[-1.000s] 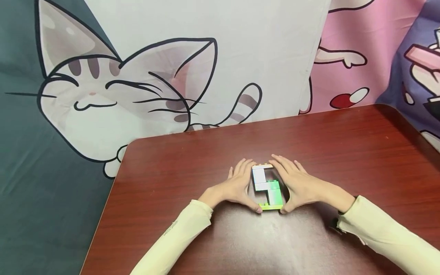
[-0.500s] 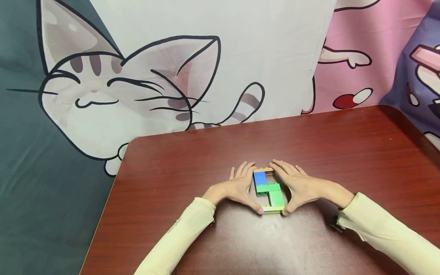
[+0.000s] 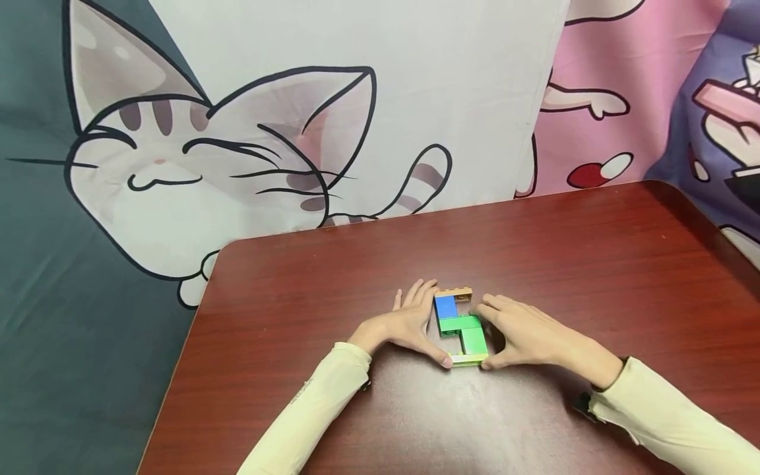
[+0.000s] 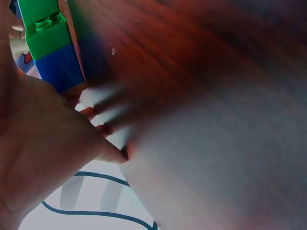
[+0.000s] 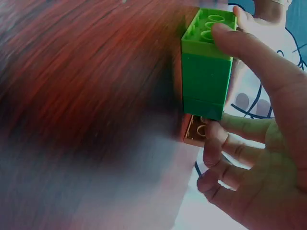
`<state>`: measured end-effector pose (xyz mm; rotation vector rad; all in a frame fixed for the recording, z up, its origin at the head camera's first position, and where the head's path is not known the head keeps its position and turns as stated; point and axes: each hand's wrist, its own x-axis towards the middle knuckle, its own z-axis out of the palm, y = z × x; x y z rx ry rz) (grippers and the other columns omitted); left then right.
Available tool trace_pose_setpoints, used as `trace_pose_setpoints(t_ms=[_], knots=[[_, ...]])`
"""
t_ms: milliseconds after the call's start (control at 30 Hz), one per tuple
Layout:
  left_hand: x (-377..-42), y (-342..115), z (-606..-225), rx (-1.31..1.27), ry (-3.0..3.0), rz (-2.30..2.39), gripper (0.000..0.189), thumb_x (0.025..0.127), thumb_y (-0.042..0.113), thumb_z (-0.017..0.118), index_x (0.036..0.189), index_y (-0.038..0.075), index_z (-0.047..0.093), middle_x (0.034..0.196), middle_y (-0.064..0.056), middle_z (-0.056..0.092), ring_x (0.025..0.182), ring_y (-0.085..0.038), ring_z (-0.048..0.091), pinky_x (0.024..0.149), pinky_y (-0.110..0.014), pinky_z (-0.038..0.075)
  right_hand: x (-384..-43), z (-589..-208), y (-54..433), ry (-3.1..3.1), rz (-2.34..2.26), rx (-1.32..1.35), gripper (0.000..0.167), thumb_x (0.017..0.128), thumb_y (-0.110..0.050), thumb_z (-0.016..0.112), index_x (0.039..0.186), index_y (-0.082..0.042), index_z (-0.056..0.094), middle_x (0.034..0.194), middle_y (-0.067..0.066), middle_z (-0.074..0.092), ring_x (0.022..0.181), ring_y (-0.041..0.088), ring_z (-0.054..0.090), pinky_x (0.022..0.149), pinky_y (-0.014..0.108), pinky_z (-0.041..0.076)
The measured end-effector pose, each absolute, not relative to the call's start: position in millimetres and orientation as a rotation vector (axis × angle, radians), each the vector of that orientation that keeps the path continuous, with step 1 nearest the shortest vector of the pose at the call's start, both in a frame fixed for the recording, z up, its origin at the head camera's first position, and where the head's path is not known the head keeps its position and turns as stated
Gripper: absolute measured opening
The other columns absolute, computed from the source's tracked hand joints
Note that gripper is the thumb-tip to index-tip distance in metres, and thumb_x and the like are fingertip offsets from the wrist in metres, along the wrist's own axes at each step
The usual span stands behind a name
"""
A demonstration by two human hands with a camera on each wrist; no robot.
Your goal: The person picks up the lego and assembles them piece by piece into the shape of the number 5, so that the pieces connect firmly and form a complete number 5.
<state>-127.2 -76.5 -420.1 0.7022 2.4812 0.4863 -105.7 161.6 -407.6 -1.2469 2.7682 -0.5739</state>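
Note:
An S-shaped build of toy building bricks stands on the table between both hands in the head view. It has an orange brick [image 3: 454,293] at the far end, a blue brick [image 3: 446,307], green bricks [image 3: 474,340] and a lime brick [image 3: 468,359] nearest the person. My left hand [image 3: 410,323] spans its left side, thumb at the lime brick's corner and fingertips by the orange end. On the opposite side my right hand [image 3: 522,330] pinches the build: its thumb [image 5: 228,40] presses the lime brick's hollow underside while the fingertips touch the green and orange bricks.
The build sits on a reddish-brown wooden table [image 3: 309,297]. Behind the table's far edge hangs a cloth [image 3: 475,79] printed with a cartoon cat, with pink and purple panels to the right.
The right hand's fingers have slid from the orange far end back toward the green bricks and curled more, its thumb staying at the lime brick. The left hand keeps its hold.

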Motion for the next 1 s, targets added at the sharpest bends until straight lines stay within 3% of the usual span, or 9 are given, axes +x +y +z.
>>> trace_pose_setpoints(t_ms=[367, 833, 1000], knots=[[-127, -72, -418, 0.729, 2.440, 0.486, 0.131, 0.058, 0.066, 0.075, 0.148, 0.010, -0.003, 0.154, -0.005, -0.008, 0.138, -0.022, -0.016, 0.106, -0.054, -0.007, -106, -416, 160, 2.800, -0.635, -1.355, 0.060, 0.050, -0.033, 0.079, 0.100, -0.005, 0.059, 0.090, -0.004, 0.050, 0.074, 0.008, 0.046, 0.060, 0.028, 0.047], [-133, -74, -424, 0.736, 2.451, 0.508, 0.133, 0.059, 0.066, 0.074, 0.148, 0.010, -0.008, 0.155, -0.004, -0.009, 0.138, -0.019, -0.016, 0.107, -0.050, -0.008, -107, -420, 161, 2.889, -0.491, -1.309, 0.065, 0.051, -0.043, 0.079, 0.100, -0.007, 0.058, 0.088, -0.004, 0.047, 0.075, 0.012, 0.046, 0.062, 0.033, 0.046], [-131, -86, -418, 0.709, 2.470, 0.638, 0.133, 0.060, 0.063, 0.076, 0.148, 0.014, -0.011, 0.155, -0.005, -0.005, 0.140, -0.021, -0.006, 0.108, -0.053, 0.001, -104, -417, 168, 2.896, -0.519, -1.217, 0.097, 0.051, -0.063, 0.079, 0.123, -0.004, 0.053, 0.088, -0.004, 0.045, 0.071, 0.011, 0.042, 0.058, 0.031, 0.041]])
